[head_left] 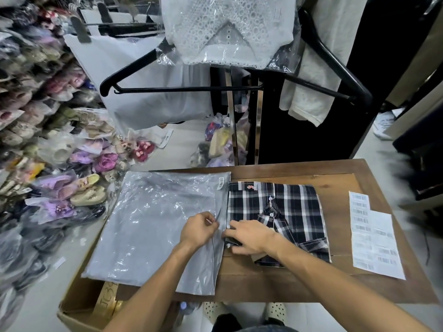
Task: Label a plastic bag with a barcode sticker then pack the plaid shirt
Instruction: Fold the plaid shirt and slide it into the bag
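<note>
A wooden table (340, 173) is seen from above, with a cardboard box (79, 300) tucked under its left end. The left half of the table is covered by a large clear plastic bag (153, 224), laid flat and overhanging the table's left edge above the box. A small barcode sticker (220, 183) is stuck at the bag's far right corner. Just right of the bag, a folded plaid shirt (287, 212) is laid flat on the table, its left edge touching the bag's open side. Near the table's right edge, well apart from the shirt, a sheet of barcode stickers (374, 236) is placed.

The bag's right edge is pinched by the left hand (197, 230), whose fingers are closed together on the plastic. The right hand (249, 237) is laid on the near left corner of the shirt, fingers curled down and clamped on the folded fabric at the bag's opening.
</note>
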